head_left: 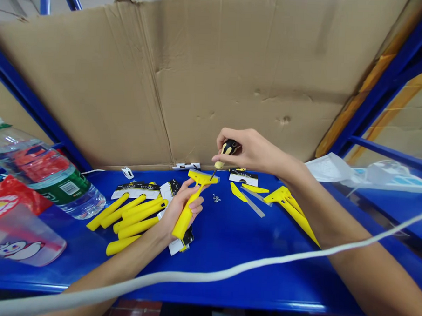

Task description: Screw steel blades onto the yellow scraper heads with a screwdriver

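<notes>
My left hand (pixel 181 206) is closed around the handle of a yellow scraper (pixel 184 217), its wide head tilted up and away from me. In my right hand (pixel 246 148) is a screwdriver (pixel 228 149) with a black and cream handle. Its shaft points down and its tip meets the scraper head near the right end; the exact contact point is too small to make out. Several small screws or nuts (pixel 216 198) lie on the blue table just right of the scraper. Farther right are loose yellow head pieces (pixel 238 192) and metal blades (pixel 253 205).
Several yellow handles (pixel 134 220) lie left of my left hand, beside printed cards (pixel 134 191). More yellow scraper parts (pixel 292 210) rest under my right forearm. A water bottle (pixel 46 169) and a plastic cup (pixel 22 233) stand left. A white cable (pixel 227 273) crosses in front; cardboard (pixel 235 75) rises behind.
</notes>
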A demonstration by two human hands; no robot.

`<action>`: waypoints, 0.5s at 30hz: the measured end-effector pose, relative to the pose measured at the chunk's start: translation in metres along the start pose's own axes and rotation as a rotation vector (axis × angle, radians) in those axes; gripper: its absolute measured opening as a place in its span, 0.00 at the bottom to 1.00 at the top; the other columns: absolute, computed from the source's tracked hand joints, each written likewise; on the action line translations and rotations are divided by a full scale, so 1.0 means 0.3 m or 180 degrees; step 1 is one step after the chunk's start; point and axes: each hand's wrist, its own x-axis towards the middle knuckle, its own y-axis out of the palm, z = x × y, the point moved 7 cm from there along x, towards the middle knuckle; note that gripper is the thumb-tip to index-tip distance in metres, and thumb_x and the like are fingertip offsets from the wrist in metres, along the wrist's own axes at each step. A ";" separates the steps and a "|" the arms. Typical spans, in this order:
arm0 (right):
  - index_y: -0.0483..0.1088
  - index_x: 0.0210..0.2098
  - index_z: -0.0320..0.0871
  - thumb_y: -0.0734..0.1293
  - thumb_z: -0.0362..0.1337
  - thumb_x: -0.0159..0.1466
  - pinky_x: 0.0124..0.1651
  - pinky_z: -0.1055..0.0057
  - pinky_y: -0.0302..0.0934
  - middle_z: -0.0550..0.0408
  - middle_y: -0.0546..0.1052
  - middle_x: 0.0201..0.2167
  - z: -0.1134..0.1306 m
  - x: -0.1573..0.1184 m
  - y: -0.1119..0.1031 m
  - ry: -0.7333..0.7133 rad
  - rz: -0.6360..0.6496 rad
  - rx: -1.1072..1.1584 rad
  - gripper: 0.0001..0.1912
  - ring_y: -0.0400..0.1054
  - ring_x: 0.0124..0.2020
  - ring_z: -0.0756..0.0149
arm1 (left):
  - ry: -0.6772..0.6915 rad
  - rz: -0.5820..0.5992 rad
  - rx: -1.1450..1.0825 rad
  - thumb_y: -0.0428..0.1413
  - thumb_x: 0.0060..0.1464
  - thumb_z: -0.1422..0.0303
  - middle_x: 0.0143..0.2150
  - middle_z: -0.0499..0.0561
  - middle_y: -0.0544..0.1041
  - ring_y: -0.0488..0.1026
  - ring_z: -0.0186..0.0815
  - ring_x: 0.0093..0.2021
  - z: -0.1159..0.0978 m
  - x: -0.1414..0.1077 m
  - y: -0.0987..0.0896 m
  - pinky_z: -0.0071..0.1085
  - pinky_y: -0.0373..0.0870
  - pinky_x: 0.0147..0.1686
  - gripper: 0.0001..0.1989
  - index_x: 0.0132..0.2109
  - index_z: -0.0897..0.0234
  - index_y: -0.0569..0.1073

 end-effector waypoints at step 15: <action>0.72 0.43 0.47 0.75 0.41 0.66 0.38 0.66 0.65 0.56 0.83 0.38 0.007 -0.002 0.023 -0.0002 0.0221 0.0349 0.10 0.74 0.35 0.64 | -0.0155 -0.0070 0.0021 0.62 0.61 0.79 0.54 0.55 0.79 0.61 0.19 0.19 0.027 -0.008 -0.002 0.18 0.60 0.18 0.23 0.56 0.55 0.65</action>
